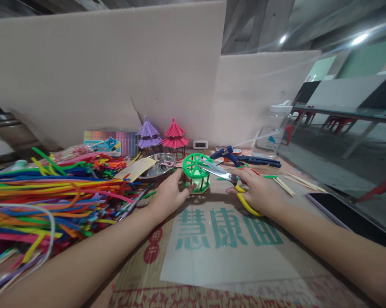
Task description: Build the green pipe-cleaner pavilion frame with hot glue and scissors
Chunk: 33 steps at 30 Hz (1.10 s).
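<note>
Already the green wheel-shaped frame stands built on the counter, left hand pinching its base; right hand, closed on yellow-handled scissors, blades at its rim. Trimming looks unfinished.

Bare forearms, apparently no sleeves.

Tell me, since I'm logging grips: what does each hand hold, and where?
Right hand: scissors, by the yellow handles. Left hand: green wheel frame, at its side.
</note>
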Each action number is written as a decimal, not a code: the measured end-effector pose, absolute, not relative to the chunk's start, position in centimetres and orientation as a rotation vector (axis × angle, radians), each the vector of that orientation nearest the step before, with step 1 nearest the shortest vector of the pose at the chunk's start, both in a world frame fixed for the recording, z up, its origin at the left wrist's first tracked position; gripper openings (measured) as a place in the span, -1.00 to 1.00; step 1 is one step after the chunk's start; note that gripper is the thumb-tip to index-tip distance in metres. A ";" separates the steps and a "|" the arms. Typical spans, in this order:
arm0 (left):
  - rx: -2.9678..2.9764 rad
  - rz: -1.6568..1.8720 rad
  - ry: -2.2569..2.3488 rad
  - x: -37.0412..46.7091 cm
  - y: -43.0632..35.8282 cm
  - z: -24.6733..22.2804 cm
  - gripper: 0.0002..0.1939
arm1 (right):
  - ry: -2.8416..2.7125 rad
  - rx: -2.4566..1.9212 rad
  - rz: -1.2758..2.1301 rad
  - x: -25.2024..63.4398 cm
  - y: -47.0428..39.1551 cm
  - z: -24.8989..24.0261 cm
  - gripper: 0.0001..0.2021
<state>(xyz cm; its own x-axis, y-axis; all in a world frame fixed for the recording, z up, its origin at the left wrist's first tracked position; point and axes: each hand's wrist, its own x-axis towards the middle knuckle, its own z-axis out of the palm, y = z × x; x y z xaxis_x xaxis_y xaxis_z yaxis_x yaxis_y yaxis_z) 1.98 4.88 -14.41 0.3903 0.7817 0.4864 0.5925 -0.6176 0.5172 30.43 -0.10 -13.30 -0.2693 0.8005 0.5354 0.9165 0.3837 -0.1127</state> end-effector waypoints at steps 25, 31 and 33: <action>2.311 1.058 1.211 2.1 4.8 -14.2 -0.73 | -2.058 -1.443 -0.303 31.2 0.6 -13.9 -0.60; 2.276 1.081 1.187 2.2 4.8 -14.2 -0.72 | -2.070 -1.433 -0.316 31.2 0.7 -14.0 -0.58; 2.277 1.086 1.184 2.2 4.8 -14.2 -0.71 | -2.066 -1.438 -0.329 31.1 0.7 -14.0 -0.58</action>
<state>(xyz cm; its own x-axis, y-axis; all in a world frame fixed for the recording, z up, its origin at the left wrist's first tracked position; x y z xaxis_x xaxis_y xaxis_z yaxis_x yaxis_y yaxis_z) 2.23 4.82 -14.20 0.3559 0.8080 0.4696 0.5373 -0.5880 0.6046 31.11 0.66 -13.97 -0.2386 0.7671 0.5954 0.9143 0.3842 -0.1286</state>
